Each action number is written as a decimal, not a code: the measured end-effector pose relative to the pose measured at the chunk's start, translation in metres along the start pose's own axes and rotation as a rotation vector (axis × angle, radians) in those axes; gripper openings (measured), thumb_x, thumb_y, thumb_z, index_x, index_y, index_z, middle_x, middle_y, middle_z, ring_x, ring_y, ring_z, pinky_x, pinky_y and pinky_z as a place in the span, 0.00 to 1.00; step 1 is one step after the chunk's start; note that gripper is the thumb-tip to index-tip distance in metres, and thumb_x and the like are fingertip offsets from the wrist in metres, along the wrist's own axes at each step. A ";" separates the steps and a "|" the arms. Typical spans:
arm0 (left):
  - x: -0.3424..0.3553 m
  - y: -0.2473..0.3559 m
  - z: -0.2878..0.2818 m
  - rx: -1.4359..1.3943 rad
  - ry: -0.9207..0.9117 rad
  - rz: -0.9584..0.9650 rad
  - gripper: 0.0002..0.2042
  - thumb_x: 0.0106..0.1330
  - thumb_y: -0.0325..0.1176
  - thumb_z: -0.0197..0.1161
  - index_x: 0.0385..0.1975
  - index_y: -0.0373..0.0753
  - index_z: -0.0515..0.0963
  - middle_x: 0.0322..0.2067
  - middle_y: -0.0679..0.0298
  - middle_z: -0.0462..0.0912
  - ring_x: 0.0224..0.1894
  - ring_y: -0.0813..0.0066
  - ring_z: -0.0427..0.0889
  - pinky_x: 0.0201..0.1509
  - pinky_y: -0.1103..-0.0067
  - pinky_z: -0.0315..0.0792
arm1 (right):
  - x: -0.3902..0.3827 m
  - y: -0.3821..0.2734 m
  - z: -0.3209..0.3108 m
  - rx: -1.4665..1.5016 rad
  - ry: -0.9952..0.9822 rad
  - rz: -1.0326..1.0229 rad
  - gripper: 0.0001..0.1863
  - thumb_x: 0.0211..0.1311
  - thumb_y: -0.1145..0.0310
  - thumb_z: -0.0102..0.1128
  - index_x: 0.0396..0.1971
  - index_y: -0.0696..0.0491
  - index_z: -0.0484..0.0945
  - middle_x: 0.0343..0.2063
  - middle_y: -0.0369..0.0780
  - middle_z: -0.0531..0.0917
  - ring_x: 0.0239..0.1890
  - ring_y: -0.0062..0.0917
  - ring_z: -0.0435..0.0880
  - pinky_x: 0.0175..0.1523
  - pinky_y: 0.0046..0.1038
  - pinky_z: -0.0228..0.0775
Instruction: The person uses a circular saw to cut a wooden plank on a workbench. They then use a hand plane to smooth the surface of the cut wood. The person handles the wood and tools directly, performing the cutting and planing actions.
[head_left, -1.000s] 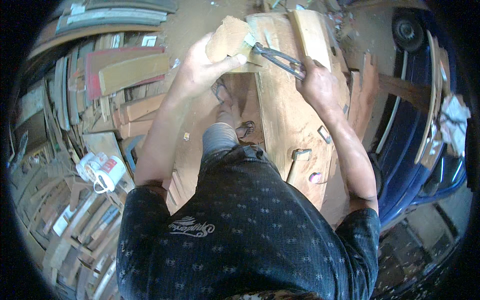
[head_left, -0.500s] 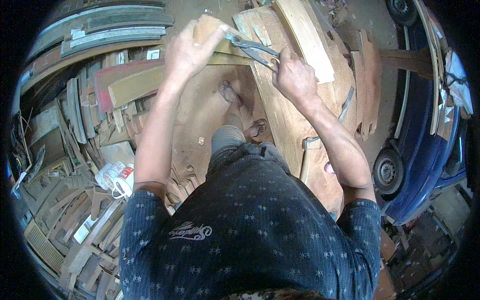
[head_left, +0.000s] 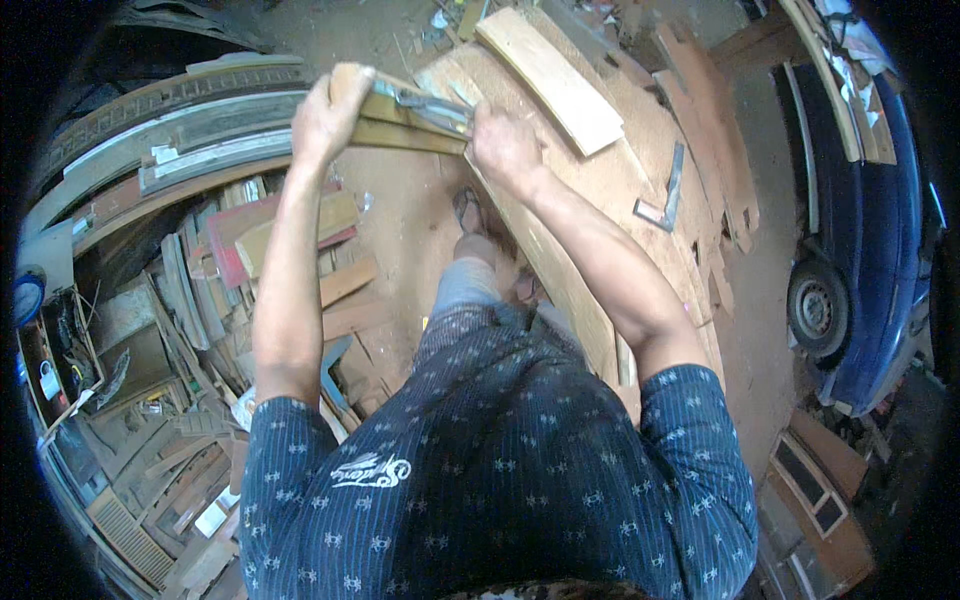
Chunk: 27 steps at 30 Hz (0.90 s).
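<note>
My left hand point(head_left: 322, 118), at the upper left of the middle, is wrapped round the end of a yellow-brown wooden board point(head_left: 405, 134). My right hand point(head_left: 508, 148) grips the handles of metal pliers point(head_left: 430, 103) in a closed fist. The pliers' head points left, against or close to the board end beside my left hand. Whether the jaws bite on anything is too small to make out. From my left hand the board runs rightward to the edge of the wooden workbench point(head_left: 560, 250), below the pliers.
Two light planks point(head_left: 550, 80) lie stacked on the bench, and an L-shaped square point(head_left: 672, 190) rests at its right. Timber strips point(head_left: 220, 150) and wood offcuts point(head_left: 150, 440) crowd the left. A blue vehicle point(head_left: 865, 230) stands at the right.
The view has shifted, and both hands now appear farther left. My right hand has come nearer my left, with the pliers still in it. More of the L-shaped square shows now.
</note>
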<state>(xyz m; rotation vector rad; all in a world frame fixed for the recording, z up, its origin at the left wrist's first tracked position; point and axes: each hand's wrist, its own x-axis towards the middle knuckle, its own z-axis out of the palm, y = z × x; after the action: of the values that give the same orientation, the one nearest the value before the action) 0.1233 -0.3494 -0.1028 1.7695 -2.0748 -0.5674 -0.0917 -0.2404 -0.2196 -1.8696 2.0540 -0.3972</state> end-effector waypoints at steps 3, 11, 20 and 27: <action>-0.015 0.004 0.005 -0.016 0.031 0.005 0.41 0.61 0.71 0.60 0.52 0.31 0.80 0.45 0.37 0.85 0.52 0.43 0.85 0.56 0.61 0.76 | -0.006 -0.006 -0.036 -0.143 -0.117 -0.071 0.16 0.68 0.64 0.53 0.43 0.64 0.75 0.33 0.58 0.85 0.39 0.50 0.88 0.47 0.50 0.79; 0.000 -0.018 -0.013 -0.050 -0.028 0.014 0.36 0.59 0.65 0.68 0.51 0.33 0.82 0.42 0.42 0.87 0.48 0.47 0.87 0.53 0.63 0.78 | 0.015 -0.011 -0.030 0.177 -0.312 -0.045 0.17 0.62 0.63 0.60 0.41 0.63 0.79 0.33 0.59 0.86 0.38 0.55 0.87 0.47 0.50 0.80; 0.062 -0.067 -0.022 -0.185 -0.119 0.045 0.33 0.57 0.62 0.72 0.46 0.34 0.85 0.39 0.49 0.89 0.44 0.56 0.88 0.52 0.67 0.78 | 0.045 -0.045 0.093 0.510 -0.007 0.024 0.15 0.58 0.67 0.64 0.42 0.58 0.75 0.35 0.55 0.85 0.37 0.55 0.85 0.43 0.51 0.78; 0.078 -0.086 -0.031 -0.239 -0.136 -0.119 0.42 0.60 0.64 0.68 0.56 0.25 0.79 0.49 0.41 0.86 0.53 0.55 0.86 0.60 0.69 0.75 | 0.056 -0.081 0.064 0.342 -0.134 0.048 0.19 0.60 0.70 0.60 0.48 0.64 0.70 0.36 0.62 0.82 0.39 0.55 0.85 0.47 0.52 0.78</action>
<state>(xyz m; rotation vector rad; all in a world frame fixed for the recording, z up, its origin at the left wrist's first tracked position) 0.1994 -0.4408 -0.1195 1.7644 -1.9018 -0.9525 0.0040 -0.3034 -0.2464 -1.5962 1.8073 -0.5560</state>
